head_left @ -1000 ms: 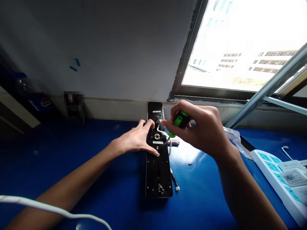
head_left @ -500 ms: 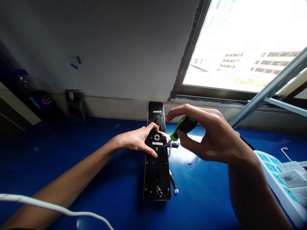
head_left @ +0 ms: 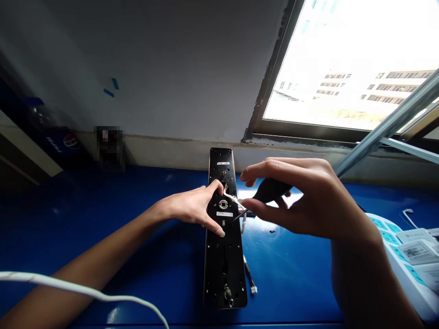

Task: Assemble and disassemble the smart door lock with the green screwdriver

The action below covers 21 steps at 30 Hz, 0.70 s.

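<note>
A long black lock panel (head_left: 224, 256) lies lengthwise on the blue table (head_left: 103, 214), its far end against the wall. My left hand (head_left: 194, 206) rests flat on the panel's left edge, fingertips touching it near a round metal fitting (head_left: 223, 204). My right hand (head_left: 302, 201) grips a screwdriver (head_left: 270, 189) by its dark handle, the thin shaft slanting down to the panel just right of that fitting. A white wire (head_left: 236, 199) loops off the panel near the tip.
A white power strip (head_left: 401, 260) with paper labels lies at the right edge. A small white connector on a cable (head_left: 253, 289) sits beside the panel. A white cord (head_left: 85, 292) crosses the lower left. A window and metal rail (head_left: 387, 123) are at upper right.
My right hand has turned and dropped over the screwdriver handle, hiding its green part. The view has moved closer, so the panel looks longer. My left hand stays on the panel.
</note>
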{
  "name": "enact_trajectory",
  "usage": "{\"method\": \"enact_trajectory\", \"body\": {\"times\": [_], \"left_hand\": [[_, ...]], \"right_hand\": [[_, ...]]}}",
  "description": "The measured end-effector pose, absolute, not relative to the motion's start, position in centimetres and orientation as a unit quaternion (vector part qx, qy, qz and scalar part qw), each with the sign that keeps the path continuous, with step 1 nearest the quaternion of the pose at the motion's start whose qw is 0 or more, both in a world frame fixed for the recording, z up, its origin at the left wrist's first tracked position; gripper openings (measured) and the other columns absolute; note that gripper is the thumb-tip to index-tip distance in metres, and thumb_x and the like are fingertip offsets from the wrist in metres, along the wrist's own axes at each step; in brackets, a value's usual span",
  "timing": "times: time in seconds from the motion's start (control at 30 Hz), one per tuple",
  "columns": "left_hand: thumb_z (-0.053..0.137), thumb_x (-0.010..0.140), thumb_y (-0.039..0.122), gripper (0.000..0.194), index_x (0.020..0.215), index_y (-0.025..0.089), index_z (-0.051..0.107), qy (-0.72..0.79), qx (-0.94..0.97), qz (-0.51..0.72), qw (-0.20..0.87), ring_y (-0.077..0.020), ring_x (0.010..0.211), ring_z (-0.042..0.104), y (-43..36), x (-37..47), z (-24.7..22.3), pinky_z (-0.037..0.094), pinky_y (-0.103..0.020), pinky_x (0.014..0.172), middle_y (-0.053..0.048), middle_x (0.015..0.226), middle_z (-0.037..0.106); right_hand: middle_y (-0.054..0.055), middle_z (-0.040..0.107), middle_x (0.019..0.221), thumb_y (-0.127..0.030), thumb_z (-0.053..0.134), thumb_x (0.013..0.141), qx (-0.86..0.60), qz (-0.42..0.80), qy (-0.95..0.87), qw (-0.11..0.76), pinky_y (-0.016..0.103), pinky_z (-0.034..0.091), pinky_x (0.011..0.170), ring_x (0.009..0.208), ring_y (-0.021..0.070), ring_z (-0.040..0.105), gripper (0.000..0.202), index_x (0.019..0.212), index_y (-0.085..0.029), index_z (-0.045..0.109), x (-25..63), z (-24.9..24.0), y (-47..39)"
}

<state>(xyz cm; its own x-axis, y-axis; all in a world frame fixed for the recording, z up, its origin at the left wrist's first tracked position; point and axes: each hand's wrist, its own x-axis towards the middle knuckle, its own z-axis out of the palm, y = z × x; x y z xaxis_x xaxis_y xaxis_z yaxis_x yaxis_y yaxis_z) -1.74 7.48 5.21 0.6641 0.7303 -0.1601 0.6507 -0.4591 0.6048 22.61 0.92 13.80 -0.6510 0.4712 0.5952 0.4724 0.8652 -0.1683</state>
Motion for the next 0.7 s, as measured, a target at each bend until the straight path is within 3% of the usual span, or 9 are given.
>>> {"method": "enact_trajectory", "body": {"times": [0.1, 0.23, 0.37, 0.43, 0.6, 0.7], "left_hand": [[0.087, 0.060, 0.069, 0.092, 0.131, 0.026, 0.047, 0.424, 0.856, 0.049, 0.292, -0.0341, 0.105, 0.068, 7.1, -1.8, 5.5, 0.053, -0.035, 0.075, -0.010, 0.119, 0.067], [0.083, 0.067, 0.070, 0.081, 0.128, 0.028, 0.049, 0.445, 0.870, 0.028, 0.211, -0.0357, 0.104, 0.069, 6.1, -2.2, 6.8, 0.049, -0.035, 0.075, -0.008, 0.112, 0.070], [0.073, 0.078, 0.072, 0.060, 0.116, 0.029, 0.054, 0.450, 0.871, 0.024, 0.195, -0.0291, 0.083, 0.072, 4.9, -2.4, 8.3, 0.044, -0.032, 0.065, -0.003, 0.095, 0.073], [0.069, 0.081, 0.074, 0.057, 0.111, 0.028, 0.054, 0.454, 0.868, 0.023, 0.200, -0.0271, 0.075, 0.071, 4.6, -2.3, 8.5, 0.041, -0.031, 0.061, -0.003, 0.091, 0.073], [0.072, 0.079, 0.074, 0.059, 0.108, 0.025, 0.055, 0.464, 0.869, 0.012, 0.169, -0.0277, 0.068, 0.068, 4.7, -1.6, 7.7, 0.040, -0.032, 0.060, -0.002, 0.080, 0.070], [0.076, 0.080, 0.066, 0.050, 0.100, 0.024, 0.057, 0.438, 0.884, 0.015, 0.163, -0.0226, 0.061, 0.064, 4.8, -1.4, 7.7, 0.035, -0.031, 0.055, 0.000, 0.075, 0.066]], "right_hand": [[-0.001, 0.078, 0.092, -0.021, 0.074, 0.091, -0.266, -0.012, -0.906, 0.329, 0.025, 0.058, 0.063, 0.071, 0.0128, 0.072, 0.020, 0.109, -0.025, 0.068, 22.6, 13.7, 0.9], [0.002, 0.077, 0.104, -0.010, 0.068, 0.086, -0.255, 0.016, -0.913, 0.317, 0.026, 0.060, 0.065, 0.078, 0.0140, 0.072, 0.041, 0.124, -0.024, 0.065, 22.5, 13.7, 0.7], [0.001, 0.077, 0.093, -0.025, 0.077, 0.089, -0.259, -0.016, -0.911, 0.322, 0.028, 0.059, 0.063, 0.074, 0.0150, 0.072, 0.022, 0.110, -0.023, 0.070, 22.4, 13.7, 0.9], [0.000, 0.077, 0.090, -0.025, 0.077, 0.090, -0.263, -0.018, -0.909, 0.323, 0.028, 0.059, 0.063, 0.072, 0.0150, 0.072, 0.018, 0.108, -0.024, 0.070, 22.4, 13.7, 1.0], [0.002, 0.077, 0.105, -0.009, 0.069, 0.085, -0.254, 0.020, -0.915, 0.313, 0.029, 0.062, 0.069, 0.085, 0.0176, 0.074, 0.044, 0.125, -0.025, 0.064, 22.4, 13.8, 0.8], [0.001, 0.077, 0.098, -0.018, 0.075, 0.088, -0.257, -0.006, -0.914, 0.315, 0.027, 0.060, 0.064, 0.077, 0.0155, 0.073, 0.031, 0.118, -0.024, 0.068, 22.5, 13.8, 0.8]]}}
